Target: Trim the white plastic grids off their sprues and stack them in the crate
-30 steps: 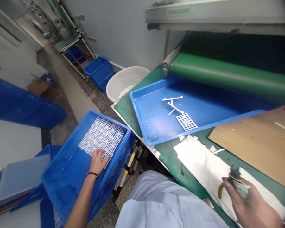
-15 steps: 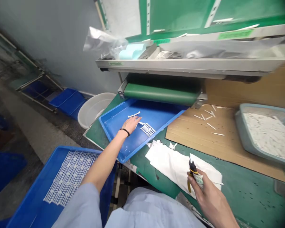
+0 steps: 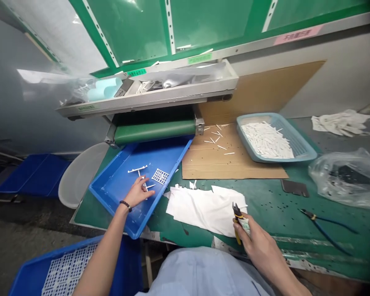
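Note:
My left hand [image 3: 138,192] reaches into a blue tray [image 3: 111,170], thumb and forefinger spread apart. Between and beneath its fingers lies a white plastic sprue [image 3: 137,169], a thin bar with a stem, partly hidden by the hand. To the right of the hand, a small white plastic grid [image 3: 160,176] lies in the same tray. Wrapped in my right hand [image 3: 254,234] is a pair of side cutters [image 3: 237,210] with black jaws and yellow handles. Their jaws point up over a white cloth [image 3: 203,207] on the green bench.
A pale-blue basket [image 3: 304,152] of white sticks [image 3: 267,142] stands on cardboard [image 3: 197,164]. Blue-handled pliers [image 3: 325,232] lie at right, near a plastic bag [image 3: 345,176]. A green conveyor [image 3: 154,132] and shelf [image 3: 172,92] overhang the tray. White grids [image 3: 66,271] fill a lower blue crate [image 3: 27,269].
The view has swung right, bringing pliers, bag and gloves into sight. My left fingers have spread apart, and the sprue has turned slightly against the tray. My right hand keeps holding the side cutters.

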Action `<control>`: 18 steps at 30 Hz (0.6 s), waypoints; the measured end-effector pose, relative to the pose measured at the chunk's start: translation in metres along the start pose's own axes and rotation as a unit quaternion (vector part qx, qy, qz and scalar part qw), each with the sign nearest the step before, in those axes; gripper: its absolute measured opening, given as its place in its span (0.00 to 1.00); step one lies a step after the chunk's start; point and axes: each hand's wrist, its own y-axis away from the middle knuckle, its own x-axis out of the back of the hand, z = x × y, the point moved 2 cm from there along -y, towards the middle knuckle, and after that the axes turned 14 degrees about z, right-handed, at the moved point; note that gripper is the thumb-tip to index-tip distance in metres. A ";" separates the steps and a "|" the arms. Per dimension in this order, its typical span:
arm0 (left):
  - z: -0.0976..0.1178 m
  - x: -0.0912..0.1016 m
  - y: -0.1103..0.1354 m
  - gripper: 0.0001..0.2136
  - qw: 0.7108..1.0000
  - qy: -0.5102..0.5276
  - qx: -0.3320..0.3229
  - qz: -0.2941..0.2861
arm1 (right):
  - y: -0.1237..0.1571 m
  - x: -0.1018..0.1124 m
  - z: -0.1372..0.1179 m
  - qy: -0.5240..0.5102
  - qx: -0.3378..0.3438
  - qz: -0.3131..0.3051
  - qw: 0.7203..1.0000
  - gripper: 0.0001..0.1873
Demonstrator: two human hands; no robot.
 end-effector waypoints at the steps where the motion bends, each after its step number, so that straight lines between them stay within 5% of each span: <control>1: -0.001 0.000 0.004 0.33 1.000 0.016 0.006 -0.013 | -0.002 0.000 -0.005 -0.007 0.011 0.002 1.000 0.23; 6: -0.010 -0.002 0.016 0.41 0.999 0.041 0.005 -0.019 | -0.012 -0.007 -0.023 -0.023 0.055 -0.020 0.998 0.21; 10: -0.004 0.015 0.024 0.39 0.998 -0.021 0.025 0.062 | -0.013 -0.011 -0.042 -0.049 0.077 -0.080 0.993 0.18; 14: 0.040 0.034 0.050 0.35 0.982 0.005 0.007 0.187 | -0.012 -0.009 -0.065 -0.050 0.103 -0.137 0.984 0.15; 16: 0.071 0.022 0.066 0.34 0.979 0.086 -0.039 0.179 | -0.013 -0.010 -0.072 -0.029 0.110 -0.157 0.981 0.13; 18: 0.097 -0.011 0.082 0.34 0.977 0.161 -0.081 0.110 | -0.016 -0.013 -0.073 -0.005 0.114 -0.173 0.978 0.12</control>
